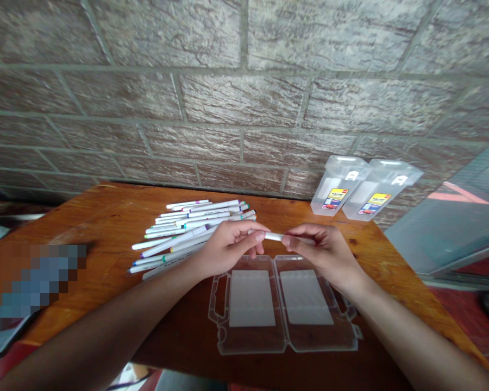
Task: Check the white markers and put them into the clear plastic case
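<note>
A white marker pen (273,236) is held level between my two hands, above the far edge of an opened clear plastic case (286,339). My left hand (232,244) pinches one end between thumb and fingers. At the other end, my right hand (324,247) closes on it in the same way. The case lies flat with both halves spread, a white rectangular panel (252,298) in the left half and another white panel (305,297) in the right. Beside and behind my left hand lies a loose pile of white marker pens (187,222) with coloured tips; my forearm hides part of it.
Two tall translucent plastic containers (334,187) with labels stand at the back right of the wooden table (106,217). A stone-block wall (244,103) rises behind the table. At the left edge lies a blurred-out item (32,288).
</note>
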The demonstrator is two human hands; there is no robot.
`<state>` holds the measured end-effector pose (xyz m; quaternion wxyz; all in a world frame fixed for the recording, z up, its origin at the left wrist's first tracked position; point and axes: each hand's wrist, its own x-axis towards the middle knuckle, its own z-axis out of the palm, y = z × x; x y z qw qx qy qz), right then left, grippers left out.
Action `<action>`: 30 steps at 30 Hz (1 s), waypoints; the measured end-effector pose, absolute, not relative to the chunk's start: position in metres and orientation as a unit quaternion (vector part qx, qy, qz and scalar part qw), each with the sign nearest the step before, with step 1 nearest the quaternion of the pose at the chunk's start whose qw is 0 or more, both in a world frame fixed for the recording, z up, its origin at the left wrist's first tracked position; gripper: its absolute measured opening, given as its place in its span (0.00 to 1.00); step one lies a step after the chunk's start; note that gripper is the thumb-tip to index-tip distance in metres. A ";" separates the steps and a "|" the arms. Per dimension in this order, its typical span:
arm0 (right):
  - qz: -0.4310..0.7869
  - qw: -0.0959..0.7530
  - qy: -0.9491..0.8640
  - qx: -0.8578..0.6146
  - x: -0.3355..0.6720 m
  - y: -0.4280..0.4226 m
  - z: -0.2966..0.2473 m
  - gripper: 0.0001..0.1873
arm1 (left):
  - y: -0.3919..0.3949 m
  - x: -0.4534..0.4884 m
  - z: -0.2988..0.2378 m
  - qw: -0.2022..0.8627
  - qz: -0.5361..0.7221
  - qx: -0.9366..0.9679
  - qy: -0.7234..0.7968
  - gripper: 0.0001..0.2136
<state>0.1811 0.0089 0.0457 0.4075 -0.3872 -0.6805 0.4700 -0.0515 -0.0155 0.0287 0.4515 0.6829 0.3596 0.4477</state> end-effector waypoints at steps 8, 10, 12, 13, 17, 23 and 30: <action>0.477 0.413 -0.670 -0.391 0.181 0.010 0.044 0.13 | -0.013 -0.055 0.026 0.467 0.463 0.671 0.343 0.15; 0.482 0.415 -0.667 -0.389 0.181 0.010 0.045 0.12 | -0.012 -0.056 0.026 0.470 0.468 0.668 0.339 0.14; 0.484 0.415 -0.664 -0.390 0.180 0.010 0.045 0.12 | -0.012 -0.056 0.025 0.472 0.470 0.665 0.338 0.14; 0.484 0.416 -0.663 -0.391 0.181 0.010 0.046 0.12 | -0.011 -0.057 0.025 0.473 0.470 0.664 0.339 0.14; 0.489 0.428 -0.656 -0.384 0.182 0.010 0.046 0.12 | -0.010 -0.058 0.026 0.475 0.478 0.655 0.342 0.14; 0.501 0.439 -0.649 -0.367 0.184 0.012 0.043 0.11 | -0.009 -0.059 0.030 0.480 0.488 0.643 0.343 0.15; 0.518 0.465 -0.628 -0.348 0.186 0.015 0.043 0.10 | -0.006 -0.062 0.031 0.474 0.502 0.635 0.347 0.15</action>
